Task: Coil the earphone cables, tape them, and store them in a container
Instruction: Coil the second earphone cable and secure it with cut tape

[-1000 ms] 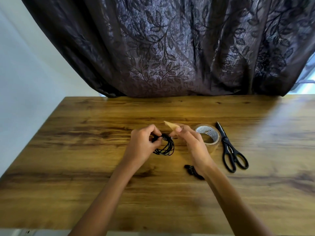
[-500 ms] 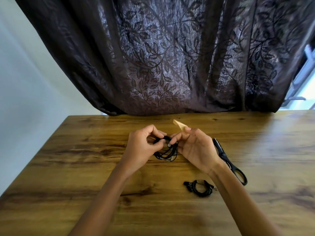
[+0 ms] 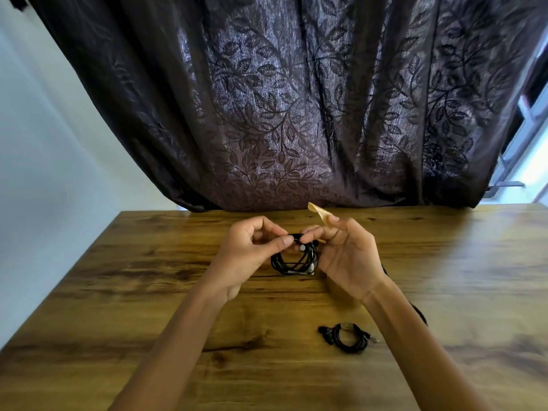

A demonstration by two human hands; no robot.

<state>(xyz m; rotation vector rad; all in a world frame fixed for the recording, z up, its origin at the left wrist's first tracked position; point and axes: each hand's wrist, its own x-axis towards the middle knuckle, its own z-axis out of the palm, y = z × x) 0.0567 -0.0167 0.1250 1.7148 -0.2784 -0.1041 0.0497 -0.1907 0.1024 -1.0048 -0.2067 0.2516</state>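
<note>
Closing in from the right over the last second, the right hand (image 3: pixel 344 256) now meets the left hand (image 3: pixel 252 250) at the top of the black coiled earphone cable (image 3: pixel 296 262). The view has tipped upward too, and the tape roll seen earlier is hidden behind the right hand.

The coiled earphone cable hangs between the two hands, clear of the brown wooden table (image 3: pixel 148 292), its ring facing roughly toward the camera. The tan strip of adhesive tape (image 3: pixel 320 215) rises from the right fingertips, just above and to the right of the coil's top. Its long axis runs on a slant, from its free end up and to the left down toward the upper right of the cable bundle, where a small tan end shows just beside the strands. Judging by this, the coming wrap turns on laying that strip across the strands, and the right hand is the one placed to do it while the left steadies the coil.

The left thumb and forefinger pinch the coil's top arc, the other fingers curled in behind. The right thumb reaches left to touch the same arc. The right fingers are bent round the tape strip, though whether they pinch it or it merely sticks to a fingertip cannot be told.

A second black earphone coil (image 3: pixel 347 338) lies on the table nearer the person, just beside the right forearm. No container is in view.
</note>
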